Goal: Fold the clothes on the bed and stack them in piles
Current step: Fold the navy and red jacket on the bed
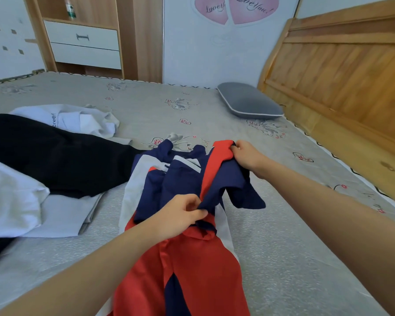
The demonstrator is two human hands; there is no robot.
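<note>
The bed spreads out beyond both sets of fingers, its grey flowered cover bare to the right of them. Well left of the fingers lies a black garment, with a white garment bunched past it and another pale piece nearer the person; none of these looks folded yet. Far beyond the right fingers a grey pillow rests by the wooden headboard.

Between the hands runs the red, navy and white jacket, crumpled and trailing back toward the person. The right hand grips its far red edge, fingers curled tight round the cloth. The left hand pinches a navy fold between thumb and fingertips, nearer the body.

The step appears to be straightening this jacket before folding. To do it well, the person should draw the two grips apart until the cloth between the fingers goes taut, shake out the twisted sleeves, then lay it flat on the bare cover right of the fingers.
</note>
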